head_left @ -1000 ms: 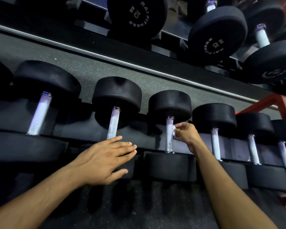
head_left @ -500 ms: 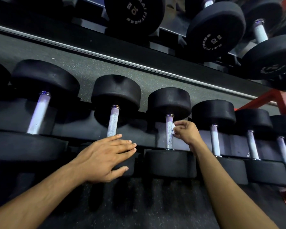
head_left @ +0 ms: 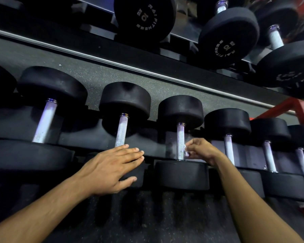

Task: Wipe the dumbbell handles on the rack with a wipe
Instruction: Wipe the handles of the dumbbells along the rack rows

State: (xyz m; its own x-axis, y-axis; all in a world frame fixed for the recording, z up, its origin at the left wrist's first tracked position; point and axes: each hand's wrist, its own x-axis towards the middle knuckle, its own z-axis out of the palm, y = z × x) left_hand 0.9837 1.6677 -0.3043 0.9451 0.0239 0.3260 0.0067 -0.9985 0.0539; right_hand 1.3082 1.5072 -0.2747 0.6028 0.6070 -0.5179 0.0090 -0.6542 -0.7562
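1. The right hand (head_left: 203, 151) forms the grip: fingers and thumb curled, pinching a small white wipe (head_left: 186, 151) against the lower right side of a dumbbell handle (head_left: 180, 141).
2. That handle is a pale knurled metal bar. Its long axis runs near vertical in the view, from the far black head (head_left: 181, 109) above the grip to the near black head (head_left: 182, 175) directly below the grip.
3. The left hand (head_left: 111, 170) lies to the left of the grip, fingers straight and close together, flat on the near head of the neighbouring dumbbell. It holds nothing. Its fingertips stop just short of the wiped handle.
4. The neighbouring handle (head_left: 121, 131) rises above the left hand, its long axis tilted slightly to the right at the top.
5. Lower rack (head_left: 88, 135) row: seven handles are countable. Two stand left of the grip, one is in the grip, four stand to the right. The first to the right (head_left: 229, 149) rises just behind the right wrist.
6. All lower handles point the same way, one head toward the viewer and one head away.
7. Upper shelf (head_left: 130, 67), above the grip: two end faces read "10 KG", one at centre (head_left: 144, 16) and one to the right (head_left: 226, 39). Two upper handles are visible at far right.
8. Hands in view: two. Wipes in view: one
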